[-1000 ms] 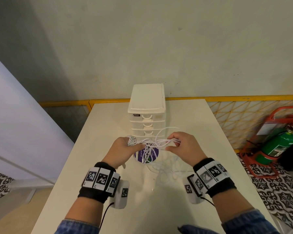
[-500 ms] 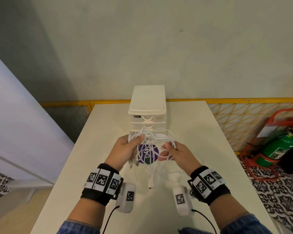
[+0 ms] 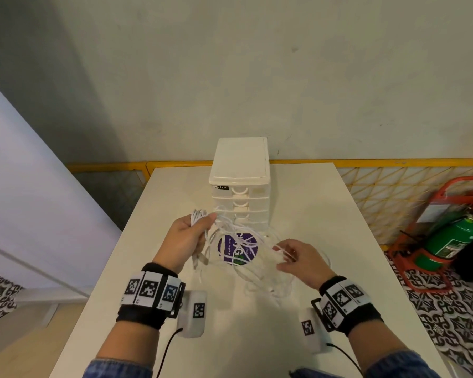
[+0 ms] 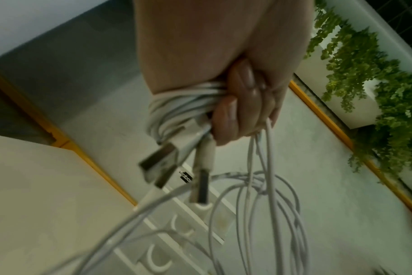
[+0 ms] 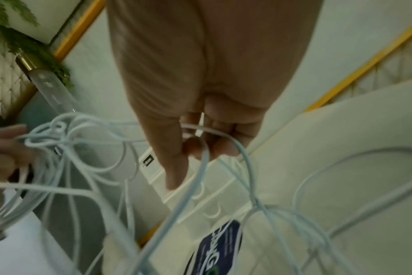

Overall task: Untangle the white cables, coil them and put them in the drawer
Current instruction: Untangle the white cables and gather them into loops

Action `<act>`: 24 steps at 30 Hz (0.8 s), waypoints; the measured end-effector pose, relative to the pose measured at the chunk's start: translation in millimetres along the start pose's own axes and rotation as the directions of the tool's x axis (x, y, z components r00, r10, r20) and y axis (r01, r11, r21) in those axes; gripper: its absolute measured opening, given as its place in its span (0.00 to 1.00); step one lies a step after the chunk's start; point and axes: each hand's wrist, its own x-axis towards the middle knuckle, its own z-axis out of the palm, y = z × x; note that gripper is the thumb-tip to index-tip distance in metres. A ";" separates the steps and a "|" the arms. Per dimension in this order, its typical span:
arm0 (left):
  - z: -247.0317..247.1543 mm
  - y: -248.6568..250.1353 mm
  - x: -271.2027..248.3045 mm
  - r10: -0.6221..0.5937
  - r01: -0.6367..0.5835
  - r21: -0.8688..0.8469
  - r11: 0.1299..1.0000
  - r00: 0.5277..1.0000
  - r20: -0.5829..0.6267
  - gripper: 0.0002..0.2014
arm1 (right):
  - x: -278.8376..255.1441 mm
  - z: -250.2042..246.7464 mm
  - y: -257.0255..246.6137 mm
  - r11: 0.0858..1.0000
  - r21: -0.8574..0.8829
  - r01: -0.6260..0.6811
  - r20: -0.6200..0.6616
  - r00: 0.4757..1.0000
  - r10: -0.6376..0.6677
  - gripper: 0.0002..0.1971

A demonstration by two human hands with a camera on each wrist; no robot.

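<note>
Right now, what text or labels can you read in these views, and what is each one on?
"abox", start cut off: black label on the drawer unit.
"Clean as you go": purple round sticker; its larger letters are crossed by the white cables, unreadable.
Wristband markers: patterns, no words.

Both wrists are wearing black bands (image 3: 141, 315) carrying white square-coded tags (image 3: 342, 298), white camera pods (image 3: 193, 313), thin black cables; blue denim sleeves (image 3: 118, 368) are showing.

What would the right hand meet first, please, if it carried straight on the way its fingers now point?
Probably the tangled cables strung between the hands: the right hand already pinches one strand and points left and forward into the loops. Beyond them is the left hand; depth is unclear.
</note>
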 end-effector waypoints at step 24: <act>23.0 -2.0 -6.7 0.036 -0.024 -0.058 0.998 0.977 0.209 0.15 | 0.7 -15.2 -60.8 0.897 -0.398 0.194 -0.400 0.843 -0.360 0.21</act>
